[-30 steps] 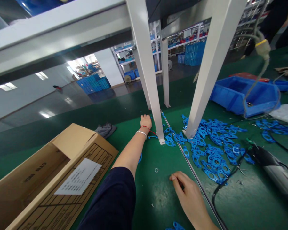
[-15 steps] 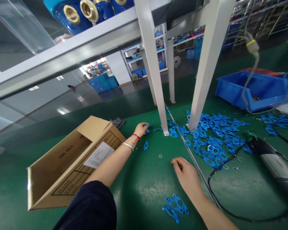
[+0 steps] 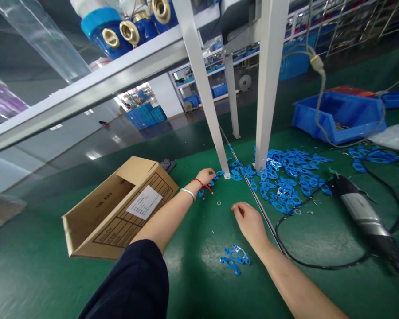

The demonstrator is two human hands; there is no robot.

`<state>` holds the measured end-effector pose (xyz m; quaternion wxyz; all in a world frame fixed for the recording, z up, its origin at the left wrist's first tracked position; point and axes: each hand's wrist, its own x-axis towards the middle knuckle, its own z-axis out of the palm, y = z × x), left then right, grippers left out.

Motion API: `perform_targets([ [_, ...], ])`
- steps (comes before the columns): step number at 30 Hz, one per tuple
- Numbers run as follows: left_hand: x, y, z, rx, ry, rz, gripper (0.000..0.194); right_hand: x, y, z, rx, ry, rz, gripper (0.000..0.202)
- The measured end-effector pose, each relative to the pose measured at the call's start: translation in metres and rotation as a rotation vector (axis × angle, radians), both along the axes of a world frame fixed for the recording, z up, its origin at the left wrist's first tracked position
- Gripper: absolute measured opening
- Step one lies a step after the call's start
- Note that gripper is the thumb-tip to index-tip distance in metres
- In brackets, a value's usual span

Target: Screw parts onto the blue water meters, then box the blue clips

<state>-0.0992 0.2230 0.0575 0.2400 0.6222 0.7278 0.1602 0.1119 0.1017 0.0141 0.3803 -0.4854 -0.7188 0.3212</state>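
Blue plate on the green desk, just right of the left hand's fingertips, by the foot of the white leg; partly covered, its long axis appears to run from fingers toward leg. Left hand is clearly nearer; from my end I cannot tell whether its fingers grip anything. Right hand: fingers loosely curled, contents unclear, well apart from that plate.

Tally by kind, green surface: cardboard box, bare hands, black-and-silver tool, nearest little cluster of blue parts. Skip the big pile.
Cardboard box: 1
Bare hands, left hand and right hand: 2
Black-and-silver tool: 1
Blue parts, nearest cluster: 3
Total: 7
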Motion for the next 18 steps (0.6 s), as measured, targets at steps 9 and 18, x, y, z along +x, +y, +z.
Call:
perform_targets([
  [9, -0.082, -0.108, 0.161, 0.613, 0.317, 0.212, 0.026, 0.0, 0.002, -0.01, 0.018, -0.056, 0.011, 0.028],
  [18, -0.193, -0.197, 0.18, 0.541, 0.658, 0.422, 0.008, 0.001, 0.003, -0.014, 0.049, -0.069, 0.004, 0.026],
])
